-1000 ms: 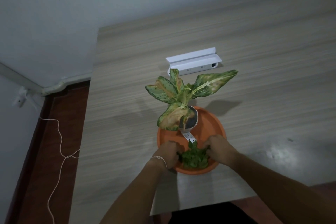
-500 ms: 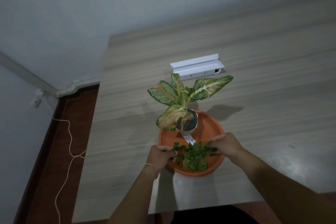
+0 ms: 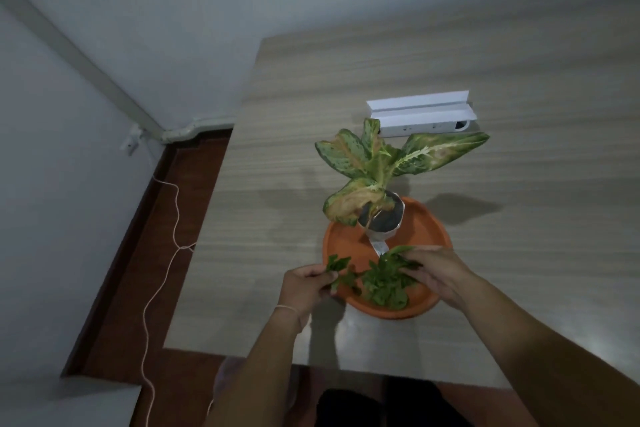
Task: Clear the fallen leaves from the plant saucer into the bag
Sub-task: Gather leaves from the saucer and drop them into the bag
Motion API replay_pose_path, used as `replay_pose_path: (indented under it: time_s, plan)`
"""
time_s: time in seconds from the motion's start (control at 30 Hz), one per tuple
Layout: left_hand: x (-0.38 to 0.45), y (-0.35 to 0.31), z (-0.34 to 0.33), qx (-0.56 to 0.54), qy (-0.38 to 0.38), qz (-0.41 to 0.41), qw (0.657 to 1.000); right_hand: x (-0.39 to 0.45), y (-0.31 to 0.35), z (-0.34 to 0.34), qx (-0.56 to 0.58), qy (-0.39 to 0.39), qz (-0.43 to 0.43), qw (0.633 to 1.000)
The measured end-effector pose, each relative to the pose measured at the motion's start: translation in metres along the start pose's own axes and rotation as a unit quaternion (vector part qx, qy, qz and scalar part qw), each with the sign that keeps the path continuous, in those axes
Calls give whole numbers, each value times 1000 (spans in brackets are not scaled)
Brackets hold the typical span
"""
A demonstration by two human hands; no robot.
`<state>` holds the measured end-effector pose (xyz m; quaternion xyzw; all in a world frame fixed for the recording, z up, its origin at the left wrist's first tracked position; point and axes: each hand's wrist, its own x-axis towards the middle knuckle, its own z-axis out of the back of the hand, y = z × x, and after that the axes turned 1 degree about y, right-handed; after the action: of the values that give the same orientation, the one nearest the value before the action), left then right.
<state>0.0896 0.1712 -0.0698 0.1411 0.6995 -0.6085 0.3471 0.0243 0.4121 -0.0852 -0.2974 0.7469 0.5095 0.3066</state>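
Lifted since a moment ago, the small dark-green fallen leaves [image 3: 382,282] now hang partly clear of the round orange plastic saucer [image 3: 426,229], where earlier both my hands pressed low into the pile. My left hand [image 3: 304,288] pinches a sprig at the saucer's left rim; my right hand [image 3: 438,270] is clenched around the bigger clump, which hangs over the saucer's near half. Some leaves lie loose on the orange floor beneath. This is the gathering step, by my reckoning, with nothing bagged yet. No bag is plainly in view, though a pale blurred shape shows below the worktop's near edge; the next move calls for carrying both handfuls there without shedding bits. Behind the leaves, the variegated plant in its small white pot [image 3: 381,218] stands on the saucer's far half. Further back, a white folded-card tray [image 3: 420,113] rests on the pale wood-grain worktop [image 3: 519,62].
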Motion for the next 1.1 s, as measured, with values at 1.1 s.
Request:
replay_pose_path:
  time_s: [1.1]
  plan:
    - [16,320,442,-222,-203,126,945,63,-490,-314,-264,130,-232,927]
